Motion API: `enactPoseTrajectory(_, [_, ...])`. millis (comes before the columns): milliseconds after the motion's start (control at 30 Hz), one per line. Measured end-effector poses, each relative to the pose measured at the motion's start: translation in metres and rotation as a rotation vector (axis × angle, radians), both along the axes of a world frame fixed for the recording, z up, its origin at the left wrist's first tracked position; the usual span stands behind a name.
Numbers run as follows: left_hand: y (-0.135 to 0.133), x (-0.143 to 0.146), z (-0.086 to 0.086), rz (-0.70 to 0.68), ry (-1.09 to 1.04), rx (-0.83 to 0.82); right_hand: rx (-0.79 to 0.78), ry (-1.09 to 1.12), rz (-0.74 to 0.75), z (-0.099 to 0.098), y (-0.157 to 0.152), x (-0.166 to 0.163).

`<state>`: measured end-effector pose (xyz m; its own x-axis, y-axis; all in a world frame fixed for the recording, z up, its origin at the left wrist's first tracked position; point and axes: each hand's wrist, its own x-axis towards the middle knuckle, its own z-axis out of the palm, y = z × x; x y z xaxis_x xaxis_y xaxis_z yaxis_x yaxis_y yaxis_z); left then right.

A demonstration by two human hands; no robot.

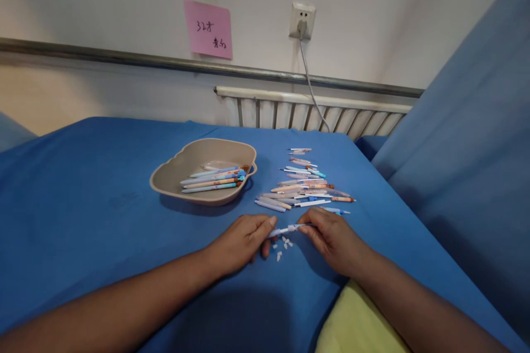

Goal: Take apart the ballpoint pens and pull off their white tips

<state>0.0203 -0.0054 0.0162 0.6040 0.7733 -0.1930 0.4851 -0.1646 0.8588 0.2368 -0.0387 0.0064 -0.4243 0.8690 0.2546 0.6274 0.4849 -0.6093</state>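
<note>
- while both hands rest low on the blue cloth (83, 198), the left hand (242, 242) pinches one end of a pale pen (285, 229) between thumb and fingertips, and the right hand (331, 240) grips the other end the same way.
- the pen lies near the front middle of the cloth, just off its surface, with its long axis running left to right and tilted slightly up toward the right; which end is the tip cannot be told.
- just below the pen, a few small white bits (284, 245) lie scattered on the cloth between the two hands.
- beyond the hands, a loose heap of pens (302, 187) lies mostly crosswise, near the right hand but apart from it.
- left of the heap sits a beige tray (174, 176) with several pens (215, 178) inside, all lying left to right.
- open cloth spreads wide to the left of the tray and in front of it; on the right, the cloth's edge falls away close beside the heap, next to a raised blue panel (467, 149).
- both forearms are cut off by the bottom edge; a yellow patch (356, 320) under the right forearm is only partly seen.
- the pen's ends are hidden inside the fingers, and prints on the heaped pens are too small to read.
</note>
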Motion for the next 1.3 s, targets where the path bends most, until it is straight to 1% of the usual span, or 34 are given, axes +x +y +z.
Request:
enactPoseTrajectory(100, [0.001, 0.003, -0.002, 0.008, 0.010, -0.007, 0.005, 0.006, 0.030, 0.001, -0.001, -0.003])
enactPoseTrajectory(233, [-0.004, 0.006, 0.002, -0.006, -0.028, 0.029, 0.032, 0.017, 0.084, 0.000, -0.002, -0.006])
enactPoseTrajectory(333, [-0.007, 0.005, 0.004, -0.019, -0.105, -0.045, 0.048, -0.022, 0.104, -0.001, -0.002, -0.005])
enactPoseTrajectory(433, [-0.009, 0.006, 0.003, -0.019, -0.185, -0.147, 0.062, -0.038, 0.121, -0.001, -0.001, -0.004])
enactPoseTrajectory(633, [-0.008, 0.011, 0.000, 0.138, -0.318, -0.146, 0.098, -0.034, 0.041, -0.003, -0.002, -0.004])
enactPoseTrajectory(700, [-0.006, 0.010, 0.002, 0.139, -0.284, -0.211, 0.115, -0.035, 0.024, -0.003, -0.002, -0.004])
enactPoseTrajectory(800, [-0.002, 0.007, 0.005, 0.088, -0.145, -0.340, 0.126, -0.055, 0.017, -0.003, -0.003, -0.005])
enactPoseTrajectory(867, [0.000, 0.006, 0.005, 0.082, -0.088, -0.374, 0.128, -0.075, 0.017, -0.003, -0.003, -0.005])
enactPoseTrajectory(933, [0.001, 0.006, 0.005, 0.117, -0.116, -0.345, 0.132, -0.076, 0.016, -0.003, -0.003, -0.006])
enactPoseTrajectory(1000, [0.001, 0.007, 0.004, 0.147, -0.212, -0.301, 0.133, -0.061, 0.017, -0.002, -0.003, -0.006])
enactPoseTrajectory(1067, [0.000, 0.007, 0.005, 0.138, -0.313, -0.292, 0.129, -0.050, 0.022, -0.002, -0.003, -0.006])
enactPoseTrajectory(1100, [0.000, 0.007, 0.005, 0.129, -0.339, -0.314, 0.130, -0.048, 0.024, -0.002, -0.002, -0.005])
enactPoseTrajectory(1167, [0.000, 0.005, 0.006, 0.113, -0.326, -0.399, 0.146, -0.050, 0.020, -0.002, -0.002, -0.005])
enactPoseTrajectory(1233, [0.002, 0.003, 0.006, 0.090, -0.243, -0.479, 0.164, -0.056, 0.012, -0.002, -0.002, -0.004])
enactPoseTrajectory(1300, [0.003, 0.002, 0.005, 0.092, -0.163, -0.485, 0.170, -0.066, 0.007, -0.002, -0.002, -0.004])
